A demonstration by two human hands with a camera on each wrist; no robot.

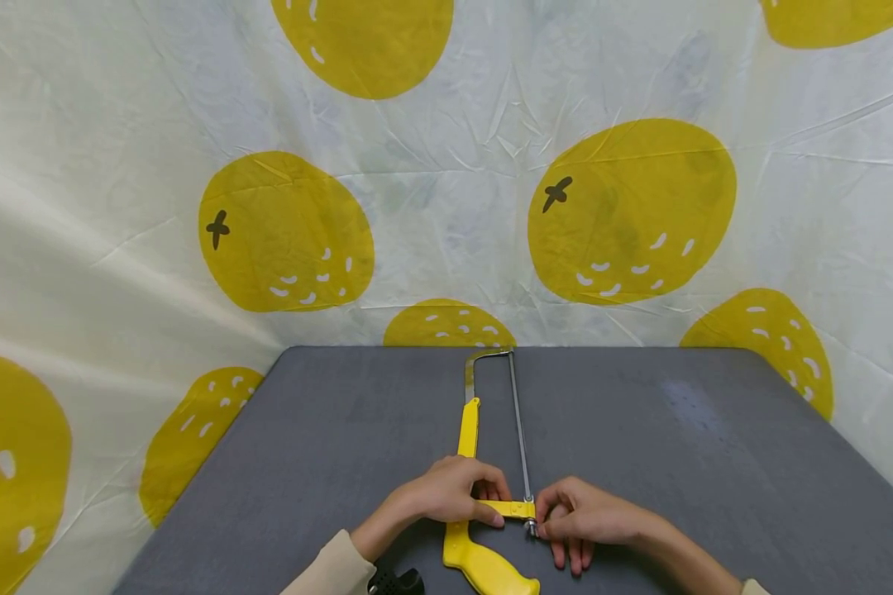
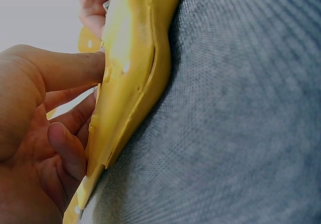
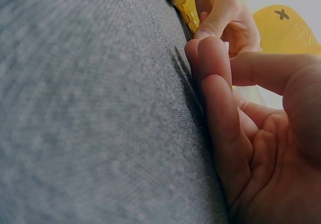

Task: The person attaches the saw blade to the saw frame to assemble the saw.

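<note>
A yellow-handled hacksaw [image 1: 487, 568] lies on the grey table, its metal bow toward the back edge and its handle toward me. The thin blade [image 1: 520, 430] runs along its right side. My left hand [image 1: 457, 489] grips the yellow frame just above the handle, thumb on the short yellow arm that reaches to the blade's near end. In the left wrist view the yellow frame [image 2: 133, 68] passes close beside the thumb. With thumb and forefinger my right hand [image 1: 588, 516] pinches the small metal wing nut [image 1: 532, 527] at that end; its other fingers hang lower, close over the table.
The grey table [image 1: 662, 463] stretches out on both sides of the saw. A black object [image 1: 396, 581] sits by the left forearm at the near edge. Behind and beside the table hangs a pale cloth [image 1: 446, 223] printed with big yellow fruits.
</note>
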